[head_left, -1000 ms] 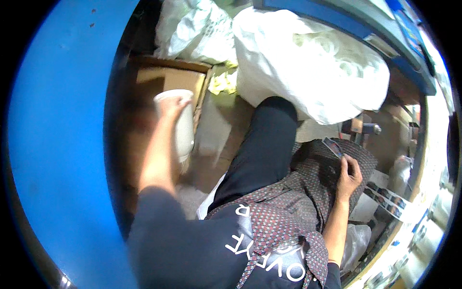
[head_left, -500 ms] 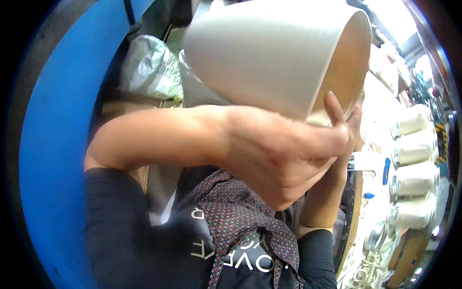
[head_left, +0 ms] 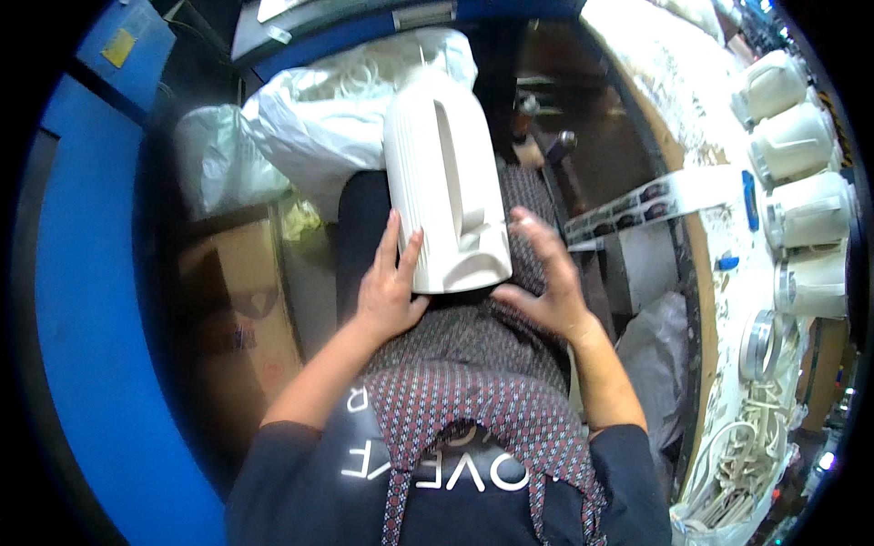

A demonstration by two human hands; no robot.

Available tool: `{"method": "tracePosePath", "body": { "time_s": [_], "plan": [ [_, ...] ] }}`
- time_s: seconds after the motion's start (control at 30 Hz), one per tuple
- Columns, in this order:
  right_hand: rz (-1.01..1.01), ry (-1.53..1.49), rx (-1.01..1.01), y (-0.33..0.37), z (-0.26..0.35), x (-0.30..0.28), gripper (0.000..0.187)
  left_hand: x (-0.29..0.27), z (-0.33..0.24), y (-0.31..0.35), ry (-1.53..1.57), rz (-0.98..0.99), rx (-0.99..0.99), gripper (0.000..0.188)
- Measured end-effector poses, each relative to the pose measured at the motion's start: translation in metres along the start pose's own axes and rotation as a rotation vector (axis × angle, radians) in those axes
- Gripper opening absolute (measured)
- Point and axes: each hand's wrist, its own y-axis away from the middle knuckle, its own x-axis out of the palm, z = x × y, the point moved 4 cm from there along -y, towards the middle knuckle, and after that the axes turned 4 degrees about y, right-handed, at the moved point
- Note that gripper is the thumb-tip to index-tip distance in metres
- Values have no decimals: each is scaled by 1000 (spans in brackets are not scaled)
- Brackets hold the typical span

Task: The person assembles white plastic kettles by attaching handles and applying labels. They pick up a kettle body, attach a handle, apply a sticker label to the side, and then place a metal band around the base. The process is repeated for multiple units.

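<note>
A white plastic jug-shaped housing [head_left: 446, 182] lies over my lap, its rounded end pointing away and its wide rim toward me. A long narrow slot runs along its upper face, and its left side is ribbed. My left hand [head_left: 390, 287] grips the near left side, fingers on the wall and thumb at the rim. Beside the near right edge is my right hand [head_left: 551, 287], open, thumb and fingers spread and slightly blurred. Whether its thumb touches the rim I cannot tell. The patterned apron [head_left: 473, 391] covers my lap below the housing.
White bags [head_left: 319, 127] stand beyond the housing, one holding white rings. A cardboard box [head_left: 259, 309] sits at left beside a blue panel [head_left: 82, 300]. The right-hand bench [head_left: 719, 364] carries several white jugs [head_left: 806, 209], a blue cutter [head_left: 750, 200] and a label strip [head_left: 655, 200].
The housing has moved down and away from close to the camera and turned, its rim now toward me. My crossed arms have parted, and my right hand has spread at its side.
</note>
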Motion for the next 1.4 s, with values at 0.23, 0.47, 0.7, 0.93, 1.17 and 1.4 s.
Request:
{"method": "tracePosePath", "body": {
  "time_s": [0.23, 0.47, 0.7, 0.93, 1.17, 1.4],
  "plan": [
    [-237, -721, 619, 15, -8, 9, 8, -34, -1, -14, 480, -66, -60, 47],
    [-122, -638, 788, 24, -14, 47, 8, -22, -18, -22, 389, -108, -90, 16],
    [-95, -432, 747, 32, -21, 49, 10, -15, -24, -20, 192, -103, 35, 20],
    [-131, -161, 577, 25, -10, 49, 13, -14, -24, -16, 122, -123, 66, 22],
    [-366, 168, 524, 27, -46, 20, 46, -10, 18, -12, 324, -144, -125, 34],
    [-196, 49, 24, -57, -26, 93, 80, -23, 120, -69, 976, -405, -267, 61]
  ]
}}
